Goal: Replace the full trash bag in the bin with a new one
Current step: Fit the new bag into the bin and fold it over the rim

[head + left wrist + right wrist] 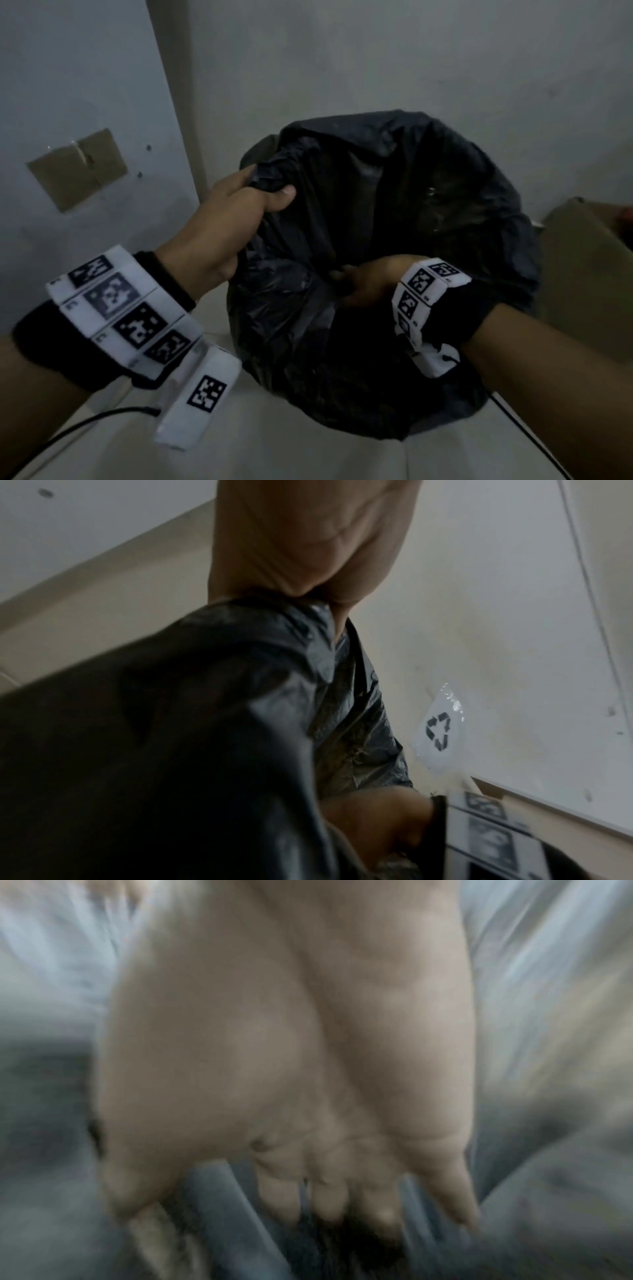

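A black trash bag (411,192) lines the bin, its mouth wide open and its plastic draped over the rim, so the bin itself is almost wholly hidden. My left hand (260,198) grips a bunched fold of the bag's left edge, thumb on top. The left wrist view shows that hand (308,547) clamped on the gathered black plastic (171,737). My right hand (363,284) reaches down inside the bag's mouth near its front edge. In the blurred right wrist view its palm (291,1069) faces the camera with fingers (329,1199) stretched toward the plastic (548,988).
The bin stands in a corner of pale walls. A cardboard patch (77,168) is taped on the left wall, and a cardboard box (589,274) sits at the right. A black cable (68,428) trails over the light floor. A recycling sticker (438,731) shows on a pale surface.
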`<control>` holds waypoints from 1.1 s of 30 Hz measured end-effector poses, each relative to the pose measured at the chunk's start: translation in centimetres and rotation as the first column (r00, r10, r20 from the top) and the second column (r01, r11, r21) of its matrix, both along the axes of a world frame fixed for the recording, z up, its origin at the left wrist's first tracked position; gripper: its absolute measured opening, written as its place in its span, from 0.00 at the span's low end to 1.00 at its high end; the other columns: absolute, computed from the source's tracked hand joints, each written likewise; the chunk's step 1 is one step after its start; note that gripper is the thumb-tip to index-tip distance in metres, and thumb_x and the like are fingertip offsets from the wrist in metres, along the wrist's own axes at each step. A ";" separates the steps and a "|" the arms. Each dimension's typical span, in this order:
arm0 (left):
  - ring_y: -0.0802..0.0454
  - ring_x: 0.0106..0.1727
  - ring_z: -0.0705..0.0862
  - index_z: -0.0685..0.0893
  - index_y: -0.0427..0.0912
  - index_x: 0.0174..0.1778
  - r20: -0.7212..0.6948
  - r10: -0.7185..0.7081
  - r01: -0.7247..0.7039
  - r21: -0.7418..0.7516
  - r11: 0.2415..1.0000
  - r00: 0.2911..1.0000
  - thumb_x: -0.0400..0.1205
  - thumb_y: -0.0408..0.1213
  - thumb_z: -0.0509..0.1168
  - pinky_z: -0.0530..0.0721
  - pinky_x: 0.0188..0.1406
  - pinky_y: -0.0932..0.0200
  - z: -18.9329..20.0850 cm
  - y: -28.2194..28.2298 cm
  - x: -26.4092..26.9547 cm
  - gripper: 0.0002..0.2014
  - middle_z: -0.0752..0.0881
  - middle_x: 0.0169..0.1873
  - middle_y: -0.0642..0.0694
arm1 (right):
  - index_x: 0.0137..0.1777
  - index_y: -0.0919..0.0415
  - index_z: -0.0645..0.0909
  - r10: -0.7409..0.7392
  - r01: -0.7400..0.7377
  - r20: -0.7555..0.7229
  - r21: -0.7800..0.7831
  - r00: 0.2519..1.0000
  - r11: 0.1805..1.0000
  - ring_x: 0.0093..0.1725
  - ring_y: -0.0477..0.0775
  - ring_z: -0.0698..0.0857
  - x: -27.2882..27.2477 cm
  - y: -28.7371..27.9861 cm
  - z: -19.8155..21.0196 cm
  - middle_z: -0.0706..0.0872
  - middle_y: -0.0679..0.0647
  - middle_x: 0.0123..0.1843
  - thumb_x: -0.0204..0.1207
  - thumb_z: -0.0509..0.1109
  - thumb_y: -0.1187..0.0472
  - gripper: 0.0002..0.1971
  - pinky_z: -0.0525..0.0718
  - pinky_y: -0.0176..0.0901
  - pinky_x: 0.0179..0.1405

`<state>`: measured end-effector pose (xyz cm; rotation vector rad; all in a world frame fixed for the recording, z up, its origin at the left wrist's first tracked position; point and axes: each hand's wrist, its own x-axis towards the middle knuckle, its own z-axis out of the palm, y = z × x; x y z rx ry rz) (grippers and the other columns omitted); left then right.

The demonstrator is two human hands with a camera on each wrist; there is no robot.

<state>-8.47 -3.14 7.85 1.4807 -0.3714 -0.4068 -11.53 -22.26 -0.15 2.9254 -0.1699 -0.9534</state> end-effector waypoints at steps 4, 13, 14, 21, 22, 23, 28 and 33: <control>0.55 0.47 0.90 0.84 0.53 0.58 -0.049 0.087 -0.087 0.005 0.996 0.995 0.83 0.35 0.66 0.88 0.40 0.65 -0.9 0.3 1.5 0.10 0.90 0.50 0.54 | 0.86 0.49 0.50 0.044 -0.041 -0.018 0.115 0.999 0.993 0.85 0.56 0.56 0.1 1.4 2.9 0.46 0.50 0.88 0.86 0.49 0.40 0.31 0.56 0.47 0.82; 0.44 0.50 0.85 0.80 0.42 0.64 -0.303 0.197 -0.197 0.031 0.980 0.932 0.85 0.38 0.63 0.83 0.46 0.51 -1.8 2.9 5.7 0.12 0.87 0.53 0.43 | 0.79 0.39 0.68 -0.058 0.023 0.510 0.076 0.858 0.997 0.76 0.60 0.73 -0.7 -0.8 5.0 0.78 0.52 0.75 0.83 0.58 0.41 0.24 0.52 0.69 0.81; 0.44 0.49 0.85 0.81 0.40 0.62 -0.352 0.195 -0.191 0.046 0.980 0.915 0.85 0.39 0.63 0.83 0.49 0.48 -2.0 3.3 6.2 0.12 0.87 0.53 0.42 | 0.77 0.39 0.70 -0.076 0.030 0.563 0.091 0.823 0.995 0.74 0.59 0.75 -0.9 -1.0 5.2 0.81 0.52 0.72 0.83 0.58 0.42 0.23 0.53 0.69 0.81; 0.39 0.56 0.81 0.79 0.36 0.67 -0.546 0.241 -0.214 0.113 0.970 0.803 0.85 0.41 0.62 0.74 0.59 0.36 -4.1 5.0 7.5 0.17 0.80 0.69 0.35 | 0.67 0.37 0.80 -0.087 -0.085 0.543 0.283 0.835 0.955 0.84 0.53 0.61 -2.3 -1.3 2.8 0.73 0.41 0.79 0.80 0.49 0.32 0.26 0.57 0.69 0.79; 0.40 0.59 0.80 0.79 0.36 0.67 -0.549 0.239 -0.236 0.078 0.969 0.801 0.85 0.42 0.61 0.73 0.59 0.37 -4.2 5.0 7.4 0.17 0.79 0.70 0.36 | 0.68 0.37 0.80 -0.101 -0.079 0.548 0.296 0.830 0.952 0.85 0.52 0.56 -2.4 -1.2 2.4 0.71 0.40 0.80 0.78 0.46 0.30 0.29 0.53 0.70 0.80; 0.40 0.61 0.80 0.77 0.37 0.69 -0.543 0.223 -0.252 0.022 0.967 0.810 0.86 0.44 0.60 0.74 0.59 0.39 -4.6 4.9 7.5 0.19 0.78 0.71 0.36 | 0.69 0.37 0.79 -0.119 -0.074 0.572 0.304 0.812 0.950 0.86 0.51 0.52 -2.4 -1.1 2.0 0.68 0.40 0.82 0.77 0.43 0.30 0.31 0.51 0.69 0.80; 0.46 0.50 0.87 0.82 0.45 0.58 -0.437 0.219 -0.305 -0.137 0.943 0.872 0.83 0.61 0.52 0.85 0.45 0.43 -5.5 4.9 5.9 0.25 0.82 0.62 0.44 | 0.80 0.37 0.64 -0.342 0.032 0.706 0.413 0.620 0.910 0.87 0.52 0.42 -1.5 -1.0 -0.7 0.48 0.44 0.88 0.74 0.42 0.28 0.35 0.50 0.64 0.84; 0.39 0.63 0.80 0.66 0.63 0.75 -0.426 0.203 -0.161 0.133 0.978 0.882 0.77 0.72 0.41 0.80 0.54 0.41 -8.7 4.6 2.2 0.33 0.75 0.73 0.52 | 0.85 0.38 0.49 -0.744 -0.033 0.607 0.781 0.278 0.624 0.86 0.49 0.51 -2.2 0.3 -4.1 0.49 0.46 0.88 0.73 0.55 0.26 0.42 0.53 0.50 0.82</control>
